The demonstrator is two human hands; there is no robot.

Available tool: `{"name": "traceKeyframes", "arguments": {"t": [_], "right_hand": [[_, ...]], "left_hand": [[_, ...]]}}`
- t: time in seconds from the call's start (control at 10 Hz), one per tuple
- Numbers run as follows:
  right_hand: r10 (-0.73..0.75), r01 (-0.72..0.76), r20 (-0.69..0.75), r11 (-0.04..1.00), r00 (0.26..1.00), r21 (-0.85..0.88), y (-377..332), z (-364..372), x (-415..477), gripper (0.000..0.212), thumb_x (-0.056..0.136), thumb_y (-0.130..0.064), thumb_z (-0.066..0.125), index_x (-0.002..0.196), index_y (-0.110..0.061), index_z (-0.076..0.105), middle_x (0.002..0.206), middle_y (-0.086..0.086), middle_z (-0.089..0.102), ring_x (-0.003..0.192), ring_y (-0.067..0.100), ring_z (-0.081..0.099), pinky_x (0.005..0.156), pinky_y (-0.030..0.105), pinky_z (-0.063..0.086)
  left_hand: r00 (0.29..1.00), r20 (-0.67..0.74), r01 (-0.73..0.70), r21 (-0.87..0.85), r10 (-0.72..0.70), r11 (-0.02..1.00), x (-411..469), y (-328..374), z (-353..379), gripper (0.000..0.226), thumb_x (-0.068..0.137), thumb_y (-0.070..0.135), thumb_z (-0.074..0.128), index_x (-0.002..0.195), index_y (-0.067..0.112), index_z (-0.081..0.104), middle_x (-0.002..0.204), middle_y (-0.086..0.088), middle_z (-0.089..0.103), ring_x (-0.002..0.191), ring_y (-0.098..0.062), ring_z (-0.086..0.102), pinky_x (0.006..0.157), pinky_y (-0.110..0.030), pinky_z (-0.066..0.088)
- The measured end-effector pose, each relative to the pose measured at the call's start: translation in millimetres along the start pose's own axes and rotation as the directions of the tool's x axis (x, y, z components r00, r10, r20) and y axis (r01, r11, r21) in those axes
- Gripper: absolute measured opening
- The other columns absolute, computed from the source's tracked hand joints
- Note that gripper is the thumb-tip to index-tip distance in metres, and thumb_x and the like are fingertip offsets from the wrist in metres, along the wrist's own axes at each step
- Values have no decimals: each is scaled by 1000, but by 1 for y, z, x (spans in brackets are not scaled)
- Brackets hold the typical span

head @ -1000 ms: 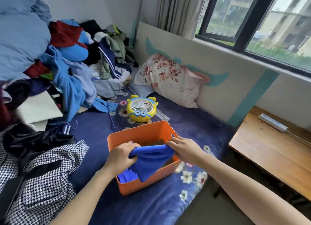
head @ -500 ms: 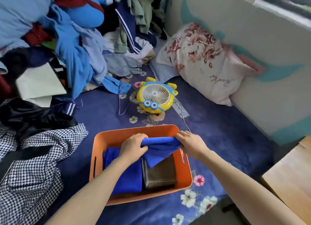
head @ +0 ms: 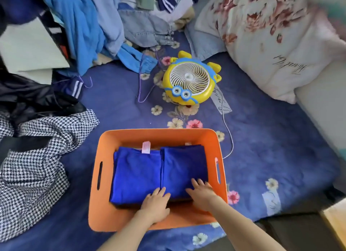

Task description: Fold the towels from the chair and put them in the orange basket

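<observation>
The orange basket sits on the blue floral bedspread in the lower middle of the head view. Two folded blue towels lie side by side inside it: one on the left, one on the right. A pink tag pokes up at the back of the left towel. My left hand rests flat at the near edge between the towels. My right hand lies flat on the near edge of the right towel, fingers spread. Neither hand grips anything.
A yellow toy fan with a white cable stands behind the basket. A floral pillow lies at the back right. Heaped clothes fill the back left, and a houndstooth garment lies left of the basket.
The blue towel that both hands held over the basket now lies flat in its right half, covering the brown item. Both hands have let go and rest on top. The view has tilted down.
</observation>
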State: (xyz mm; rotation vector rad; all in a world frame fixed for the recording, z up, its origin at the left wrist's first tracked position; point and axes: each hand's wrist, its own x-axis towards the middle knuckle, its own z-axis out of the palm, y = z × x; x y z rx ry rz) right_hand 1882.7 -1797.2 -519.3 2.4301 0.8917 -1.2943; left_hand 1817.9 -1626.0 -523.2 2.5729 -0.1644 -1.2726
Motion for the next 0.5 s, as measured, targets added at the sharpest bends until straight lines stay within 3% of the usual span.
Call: {"name": "traceKeyframes", "arguments": {"t": [0.3, 0.4, 0.5], "right_hand": [[34, -39, 80, 997, 996, 64, -4, -3, 11, 48, 94, -22, 39, 141, -18, 35, 155, 13, 12, 140, 36, 16, 110, 45, 25], [36, -42, 97, 997, 995, 68, -5, -6, 6, 45, 94, -22, 40, 139, -16, 38, 151, 12, 24, 135, 34, 26, 107, 43, 29], [38, -52, 117, 992, 992, 117, -8, -11, -3, 43, 94, -20, 40, 136, -14, 41, 142, 12, 38, 128, 32, 35, 104, 41, 31]], "left_hand": [[1000, 18, 8, -21, -8, 1000, -4, -11, -4, 47, 94, 31, 40, 138, 13, 39, 155, -4, 21, 143, -20, 15, 112, -38, 22], [998, 15, 68, -88, -67, 994, -13, -15, -7, 38, 92, 30, 40, 125, 13, 49, 138, -6, 43, 133, -25, 31, 104, -37, 31], [993, -1, 117, -96, -117, 989, -27, -25, -9, 32, 91, 31, 40, 115, 14, 52, 124, -5, 52, 122, -25, 40, 98, -37, 35]]}}
